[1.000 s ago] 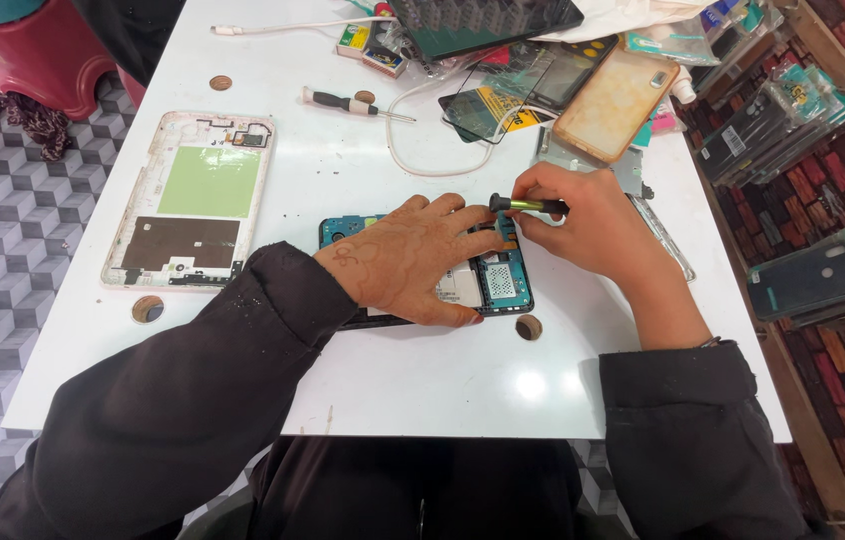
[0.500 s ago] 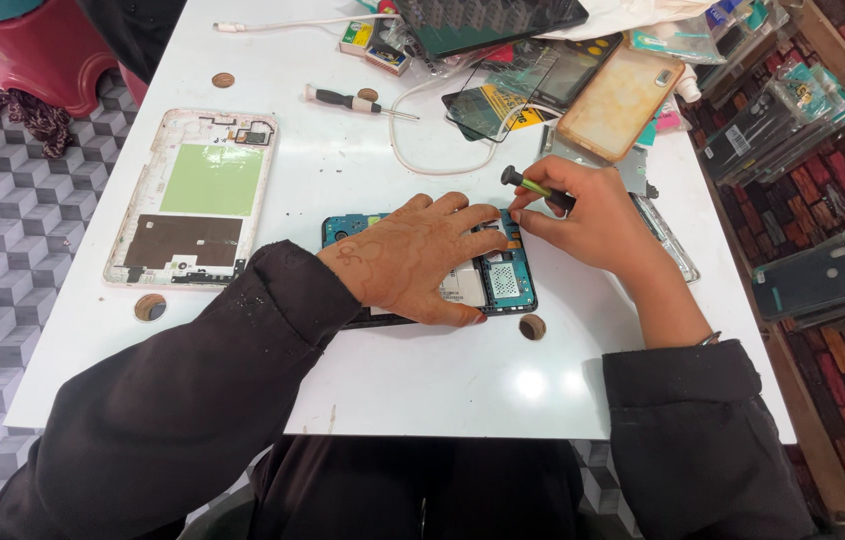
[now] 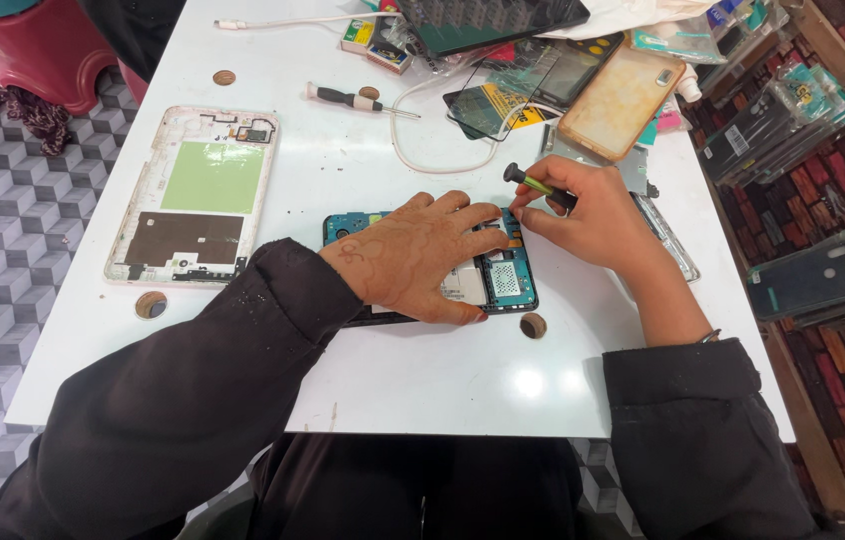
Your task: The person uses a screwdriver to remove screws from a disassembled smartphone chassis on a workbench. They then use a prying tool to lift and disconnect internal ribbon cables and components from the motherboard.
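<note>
Mid-frame on the white bench [image 3: 423, 390], the left hand [image 3: 413, 255] lies flat, pinning the opened phone [image 3: 503, 280] steady. The right hand [image 3: 593, 215] pinches a small screwdriver [image 3: 533, 183], tip seemingly at the phone's upper edge.

White table [image 3: 423, 390] carries: opened phone [image 3: 508, 280] with blue circuit board, centre; white tablet back frame [image 3: 198, 195], left; black-handled screwdriver [image 3: 353, 99] and looped white cable [image 3: 438, 150], far side; tan phone case [image 3: 621, 100], far right; brown round caps [image 3: 534, 325] scattered.
</note>
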